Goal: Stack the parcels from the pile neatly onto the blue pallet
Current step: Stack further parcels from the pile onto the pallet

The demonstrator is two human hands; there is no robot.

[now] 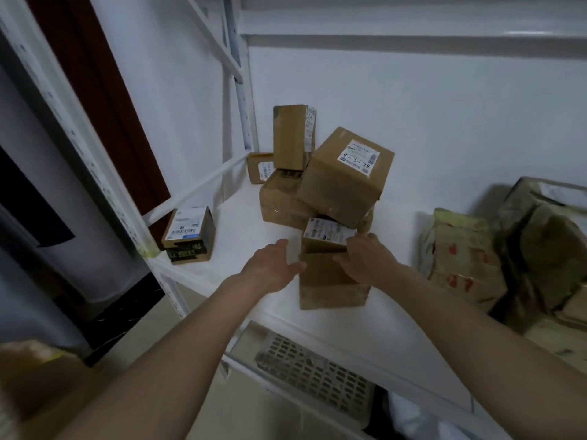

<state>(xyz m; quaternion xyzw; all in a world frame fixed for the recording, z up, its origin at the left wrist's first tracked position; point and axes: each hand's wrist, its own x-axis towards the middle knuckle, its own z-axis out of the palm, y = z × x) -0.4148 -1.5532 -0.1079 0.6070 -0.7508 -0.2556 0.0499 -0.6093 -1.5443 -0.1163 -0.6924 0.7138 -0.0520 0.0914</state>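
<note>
My right hand is on the near parcel, fingers curled over its upper right edge, gripping it. My left hand comes in from the other side with fingers spread and relaxed, fingertips just touching the left face, holding nothing yet. That near parcel is a plain brown cardboard box standing at the front of the white shelf, and a smaller labelled box sits on top of it, right under my right fingers.

I judge it stiff and fairly light: the faces look flat, no sag, no crushing. Cardboard like this is dry, not slippery, so a flat squeeze on two opposite side faces should carry it. The catch, I think, is the small box on top, which could slide off if I tip.

Behind it the pile climbs: a big tilted box with a handwritten label leans on others, and a tall upright carton stands at the back. That leaning one looks ready to shift.

Off to the left sits a lone black-taped box; to the right, soft bagged packages. The blue pallet is not in view.
</note>
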